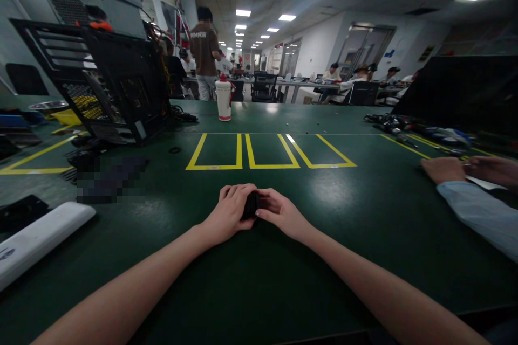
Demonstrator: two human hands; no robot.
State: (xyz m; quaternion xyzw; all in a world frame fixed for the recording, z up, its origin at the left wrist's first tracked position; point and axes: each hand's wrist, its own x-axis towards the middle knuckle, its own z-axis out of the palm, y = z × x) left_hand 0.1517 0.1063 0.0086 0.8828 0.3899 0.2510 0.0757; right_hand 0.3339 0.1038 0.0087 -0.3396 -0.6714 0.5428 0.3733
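Between my two hands is a small black block-like object [250,205], its kind not clear because fingers cover most of it. My left hand [230,207] wraps over its left side and top, thumb low at the front. From the right, my right hand [283,213] presses its thumb and fingers against the other side. Both hands rest low at the green tabletop [259,280], nearer to me than the yellow tape outlines [273,166].
Left stand a black computer case [121,81] and a long white object [44,240]. A white cup [224,99] with a red top is at the back. At right, a co-worker's hands [445,170] work near cables [429,135].
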